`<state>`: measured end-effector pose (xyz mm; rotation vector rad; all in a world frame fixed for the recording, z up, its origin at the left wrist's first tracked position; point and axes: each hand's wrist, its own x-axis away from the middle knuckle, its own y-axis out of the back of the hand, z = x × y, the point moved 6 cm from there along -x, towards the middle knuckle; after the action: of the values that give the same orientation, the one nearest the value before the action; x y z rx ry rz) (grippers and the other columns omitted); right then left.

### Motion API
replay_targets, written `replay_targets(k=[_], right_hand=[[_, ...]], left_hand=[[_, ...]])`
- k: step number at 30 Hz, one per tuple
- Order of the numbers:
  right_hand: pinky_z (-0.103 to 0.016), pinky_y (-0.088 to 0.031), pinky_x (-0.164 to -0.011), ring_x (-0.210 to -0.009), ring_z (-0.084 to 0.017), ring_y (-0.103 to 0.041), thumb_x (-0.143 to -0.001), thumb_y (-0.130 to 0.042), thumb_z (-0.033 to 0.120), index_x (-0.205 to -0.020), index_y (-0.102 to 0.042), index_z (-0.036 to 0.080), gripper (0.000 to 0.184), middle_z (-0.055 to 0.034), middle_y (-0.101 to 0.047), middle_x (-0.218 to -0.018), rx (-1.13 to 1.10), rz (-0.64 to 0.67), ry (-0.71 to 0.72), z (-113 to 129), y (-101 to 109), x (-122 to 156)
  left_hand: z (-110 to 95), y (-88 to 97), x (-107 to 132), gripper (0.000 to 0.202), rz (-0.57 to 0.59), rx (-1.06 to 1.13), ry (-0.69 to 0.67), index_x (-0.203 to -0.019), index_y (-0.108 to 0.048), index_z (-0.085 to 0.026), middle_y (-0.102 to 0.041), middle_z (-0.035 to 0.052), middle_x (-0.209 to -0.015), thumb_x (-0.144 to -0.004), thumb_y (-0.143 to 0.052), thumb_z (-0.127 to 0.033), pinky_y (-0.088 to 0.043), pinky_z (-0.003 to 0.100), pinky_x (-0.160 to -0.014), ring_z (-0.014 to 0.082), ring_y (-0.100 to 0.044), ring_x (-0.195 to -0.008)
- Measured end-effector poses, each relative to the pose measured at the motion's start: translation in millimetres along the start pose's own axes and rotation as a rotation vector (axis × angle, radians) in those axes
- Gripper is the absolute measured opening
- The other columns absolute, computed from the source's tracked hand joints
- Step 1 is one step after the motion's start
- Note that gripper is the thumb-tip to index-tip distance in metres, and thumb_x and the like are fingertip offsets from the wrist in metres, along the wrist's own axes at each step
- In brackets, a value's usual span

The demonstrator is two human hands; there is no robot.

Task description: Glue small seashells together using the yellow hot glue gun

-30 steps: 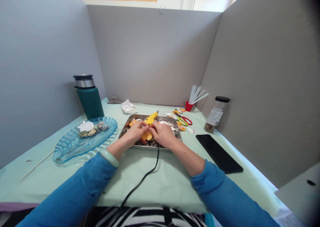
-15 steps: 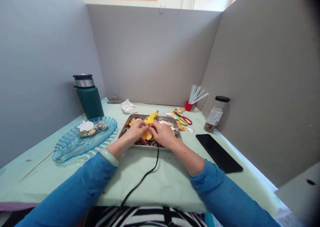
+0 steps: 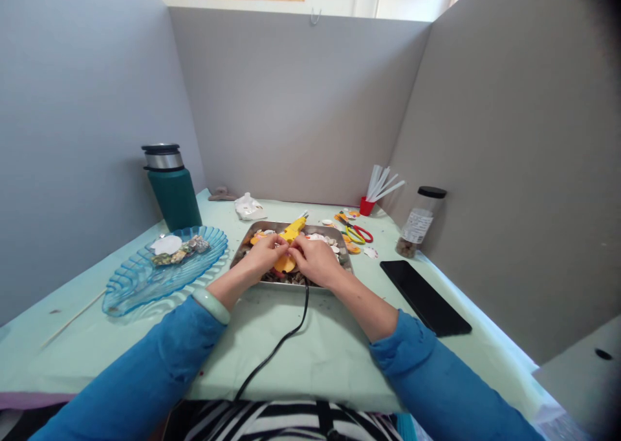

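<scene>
Next to nothing has moved over the last second: both hands keep the same pose above the metal tray (image 3: 346, 260). The left hand (image 3: 264, 255) and the right hand (image 3: 315, 258) are drawn together, their bent fingertips meeting over the middle of the tray. They seem to pinch something small, but the fingers hide it and I cannot tell what it is or how firmly it is held. Just below the fingertips, within the tray, shows a yellow-orange round piece (image 3: 285, 264). A yellow glue gun (image 3: 294, 229) lies just beyond the fingertips, its nozzle pointing over the tray's far rim. Brown bits and pale cut pieces lie about them in the tray. A black cord (image 3: 284, 341) runs from the tray's near edge across the bench (image 3: 334, 357).

Right of the tray are scissors (image 3: 359, 234) with red and yellow-green handles, then a black phone (image 3: 424, 297) and a lidded jar (image 3: 417, 224). Beyond its far right corner stands a red cup (image 3: 367, 206) of white sticks. Left of the tray sit a blue glass dish (image 3: 138, 292) and a green bottle (image 3: 173, 195).
</scene>
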<state>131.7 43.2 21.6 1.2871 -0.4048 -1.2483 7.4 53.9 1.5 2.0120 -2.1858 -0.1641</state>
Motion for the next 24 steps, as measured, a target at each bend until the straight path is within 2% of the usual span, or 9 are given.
replay_targets(k=[6, 18, 24], right_hand=[[-0.026, -0.034, -0.065, -0.081, -0.018, -0.065, -0.097, -0.047, 0.033, -0.098, -0.066, 0.021, 0.023, -0.0049, -0.073, -0.089, 0.005, 0.007, -0.007, -0.1, -0.2, 0.2], [-0.026, -0.034, -0.066, -0.080, -0.018, -0.064, -0.097, -0.047, 0.032, -0.097, -0.066, 0.021, 0.022, -0.0049, -0.073, -0.089, -0.008, -0.001, -0.003, -0.2, -0.6, -0.2], [-0.025, -0.034, -0.066, -0.081, -0.018, -0.064, -0.097, -0.047, 0.032, -0.099, -0.066, 0.021, 0.022, -0.0044, -0.073, -0.089, -0.023, -0.002, -0.005, -1.0, -1.2, -0.5]], left_hand=[[1.8, 0.2, -1.2, 0.021, 0.003, 0.004, -0.004, -0.082, -0.053, -0.018, -0.060, 0.0000, -0.068, -0.081, -0.069, -0.031, -0.051, 0.022, -0.045, 0.0145, -0.062, -0.060], [-0.2, -0.4, -0.2, 0.011, 0.005, -0.013, -0.010, -0.082, -0.053, -0.017, -0.058, 0.0004, -0.068, -0.086, -0.062, -0.023, -0.050, 0.020, -0.042, 0.0145, -0.060, -0.060], [-0.6, 0.2, 0.1, 0.013, 0.001, -0.010, -0.009, -0.083, -0.053, -0.018, -0.059, 0.0003, -0.068, -0.085, -0.064, -0.025, -0.050, 0.020, -0.044, 0.0136, -0.060, -0.059]])
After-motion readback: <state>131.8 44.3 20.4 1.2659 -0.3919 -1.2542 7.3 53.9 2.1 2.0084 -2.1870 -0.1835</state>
